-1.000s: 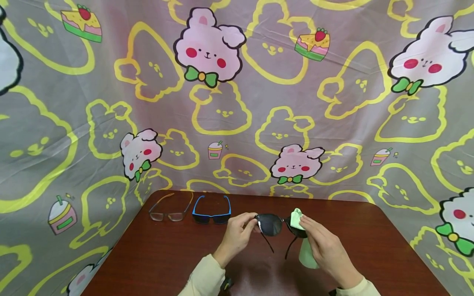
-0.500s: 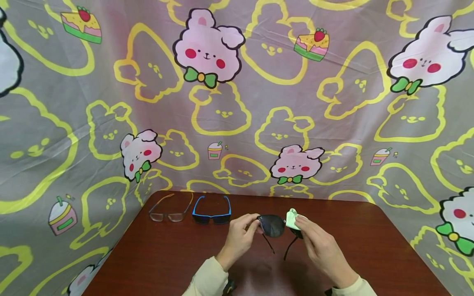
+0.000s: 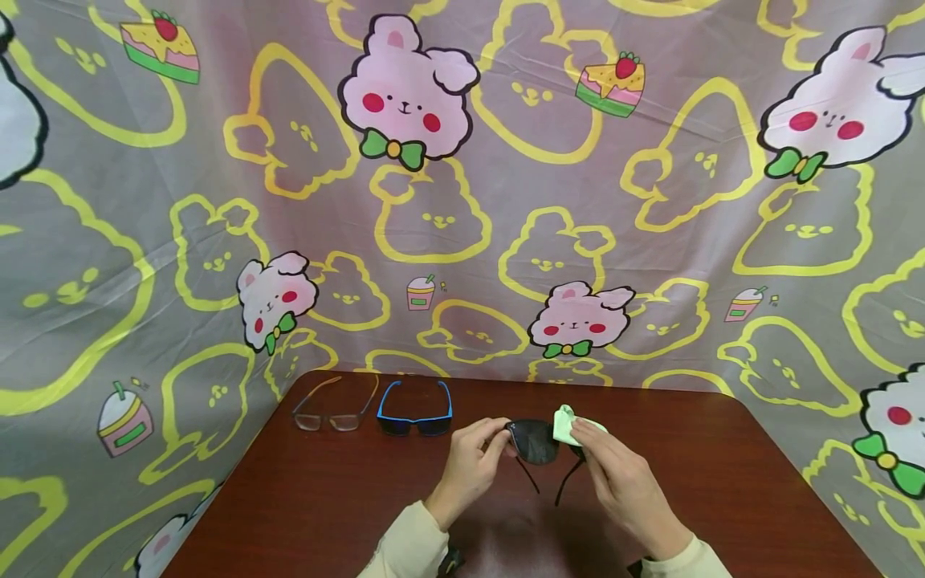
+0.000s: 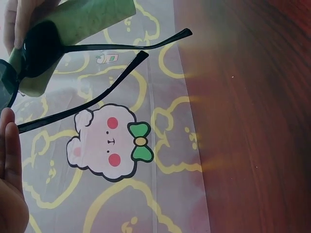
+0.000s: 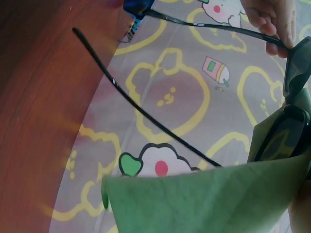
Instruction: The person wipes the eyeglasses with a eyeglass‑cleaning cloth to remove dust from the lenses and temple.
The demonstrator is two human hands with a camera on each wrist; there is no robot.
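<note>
A pair of black sunglasses [image 3: 535,442] is held up above the table, its temples unfolded and pointing down toward the person. My left hand [image 3: 474,461] pinches the frame at its left outer corner between thumb and fingers. With a pale green cloth [image 3: 565,426], my right hand [image 3: 625,482] grips the right lens [image 5: 285,131], the cloth folded over it. In the right wrist view the cloth drapes low across the picture. Most of the right lens is hidden by cloth and fingers in the head view.
Eyeglasses with clear lenses [image 3: 328,422] stand at the table's back left. Beside them are blue-framed sunglasses [image 3: 415,425], temples open. The brown table [image 3: 325,498] meets a patterned cloth backdrop [image 3: 462,241] behind. A small dark object [image 3: 450,560] lies by the left sleeve.
My right hand and the cloth have slid left along the sunglasses toward the bridge, and the cloth's hanging end has gone from sight in the head view. The left hand has shifted slightly right.
</note>
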